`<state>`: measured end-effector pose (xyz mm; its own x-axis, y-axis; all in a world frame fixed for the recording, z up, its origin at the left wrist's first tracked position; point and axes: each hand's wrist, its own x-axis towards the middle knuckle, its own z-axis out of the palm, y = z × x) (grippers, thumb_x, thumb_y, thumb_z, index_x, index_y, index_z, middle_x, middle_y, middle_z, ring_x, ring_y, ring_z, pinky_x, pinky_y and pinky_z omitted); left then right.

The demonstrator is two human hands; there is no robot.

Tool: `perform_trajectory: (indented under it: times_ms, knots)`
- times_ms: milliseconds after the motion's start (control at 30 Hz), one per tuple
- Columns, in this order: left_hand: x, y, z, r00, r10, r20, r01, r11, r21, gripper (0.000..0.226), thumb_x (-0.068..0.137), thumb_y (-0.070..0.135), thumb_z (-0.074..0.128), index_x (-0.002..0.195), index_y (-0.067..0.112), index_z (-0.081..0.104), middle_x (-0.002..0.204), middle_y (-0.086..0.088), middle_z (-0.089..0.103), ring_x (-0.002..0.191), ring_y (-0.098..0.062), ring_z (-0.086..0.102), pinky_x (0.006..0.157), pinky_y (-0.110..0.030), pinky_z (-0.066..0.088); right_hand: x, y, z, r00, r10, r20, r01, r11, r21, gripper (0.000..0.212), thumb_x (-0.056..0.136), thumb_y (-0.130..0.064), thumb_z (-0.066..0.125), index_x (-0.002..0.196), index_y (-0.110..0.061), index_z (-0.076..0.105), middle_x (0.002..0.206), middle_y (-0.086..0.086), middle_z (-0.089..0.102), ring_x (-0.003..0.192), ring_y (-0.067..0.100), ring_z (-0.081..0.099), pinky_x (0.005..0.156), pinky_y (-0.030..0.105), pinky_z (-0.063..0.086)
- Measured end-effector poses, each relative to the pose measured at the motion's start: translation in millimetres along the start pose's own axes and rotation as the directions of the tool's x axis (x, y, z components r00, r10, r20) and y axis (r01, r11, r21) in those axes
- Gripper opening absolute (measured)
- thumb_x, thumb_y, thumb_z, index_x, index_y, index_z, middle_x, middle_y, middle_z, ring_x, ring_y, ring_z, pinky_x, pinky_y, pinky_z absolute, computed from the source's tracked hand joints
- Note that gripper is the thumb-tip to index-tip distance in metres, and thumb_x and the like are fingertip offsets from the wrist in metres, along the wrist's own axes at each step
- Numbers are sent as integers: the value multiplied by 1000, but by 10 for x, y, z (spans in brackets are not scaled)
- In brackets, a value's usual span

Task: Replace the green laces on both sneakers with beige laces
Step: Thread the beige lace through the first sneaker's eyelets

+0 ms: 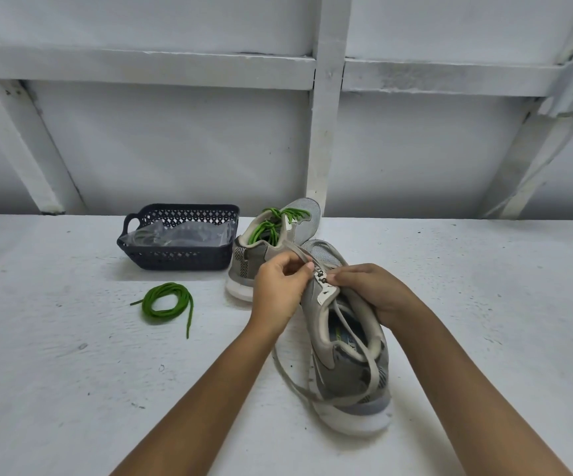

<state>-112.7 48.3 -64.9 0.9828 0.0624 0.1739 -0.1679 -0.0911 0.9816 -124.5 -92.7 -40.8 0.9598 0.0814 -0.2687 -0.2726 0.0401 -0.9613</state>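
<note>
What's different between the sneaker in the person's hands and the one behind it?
The near sneaker carries a beige lace, partly threaded, with its ends trailing loose; the far sneaker has green laces. The near sneaker is held by the left hand, which pinches the lace, and by the right hand; the far sneaker stands untouched on the table. Both are grey with white soles.

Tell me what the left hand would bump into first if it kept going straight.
Probably the far sneaker with green laces, just beyond the left hand, which pinches the beige lace; depth is hard to judge.
</note>
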Motion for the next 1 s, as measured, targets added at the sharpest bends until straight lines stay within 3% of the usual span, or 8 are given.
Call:
perform_trajectory:
  times_ms: [133, 233, 367, 500, 600, 700, 833, 1000]
  knots:
    - [10, -12, 20, 1000, 24, -5, -24, 999, 46, 17, 84, 5, 66, 74, 18, 65, 68, 3, 65, 66, -10, 59, 69, -30, 49, 0, 11, -3, 1000, -6, 1, 6, 1000, -1, 14, 87, 6, 55, 79, 0, 65, 59, 5, 67, 52, 10, 63, 57, 17, 53]
    - [12, -21, 31, 998, 63, -8, -62, 991, 121, 2, 84, 8, 67, 82, 7, 69, 74, 0, 68, 73, -12, 62, 76, -32, 52, 4, 29, -5, 1000, -12, 8, 12, 1000, 15, 15, 87, 6, 54, 80, 0, 66, 61, 5, 68, 55, 10, 64, 61, 18, 54]
    - [-8, 16, 30, 992, 125, 23, -127, 958, 259, 5, 85, 11, 65, 82, 8, 68, 72, 8, 65, 75, -10, 62, 72, -21, 47, 15, 35, -9, 1000, -20, 5, 20, 1000, 6, 15, 87, 6, 54, 81, 0, 67, 64, 6, 68, 59, 12, 64, 65, 20, 53]
    - [-1, 56, 34, 986, 153, 60, -165, 937, 308, 5, 85, 10, 64, 81, 8, 67, 74, 3, 66, 73, -10, 60, 66, -14, 43, -3, 36, 0, 999, -28, 19, 27, 1000, 8, 19, 89, 4, 53, 76, -1, 66, 61, 6, 68, 56, 12, 64, 63, 20, 53]
    - [4, 78, 18, 983, 156, 95, -179, 927, 329, 12, 85, 9, 64, 74, 13, 62, 67, 11, 60, 66, -1, 55, 59, -5, 39, -13, 34, 6, 999, -37, 16, 37, 999, 0, 22, 90, 3, 52, 73, -2, 66, 58, 4, 67, 54, 10, 63, 62, 19, 53]
    - [-7, 107, 9, 974, 185, 128, -219, 908, 356, 18, 85, 8, 63, 71, 17, 58, 64, 11, 57, 63, 0, 53, 59, -7, 38, -23, 34, 13, 999, -39, 7, 39, 999, 1, 23, 90, 4, 52, 72, -2, 65, 56, 4, 67, 53, 9, 63, 60, 18, 53]
    - [23, 125, 7, 966, 207, 157, -254, 881, 400, 10, 84, 7, 62, 76, 11, 62, 65, 6, 58, 66, -10, 54, 60, -13, 39, -34, 30, 14, 999, -44, 15, 44, 999, 11, 22, 90, 4, 52, 73, -1, 65, 58, 4, 66, 53, 9, 63, 59, 17, 53]
    - [97, 144, -18, 963, 157, 219, -236, 885, 401, 3, 85, 9, 63, 82, 8, 64, 67, 10, 57, 66, -3, 53, 62, -13, 39, -19, 46, 8, 999, -51, 1, 51, 999, 6, 19, 89, 4, 53, 75, -1, 65, 57, 3, 67, 54, 8, 63, 60, 16, 52]
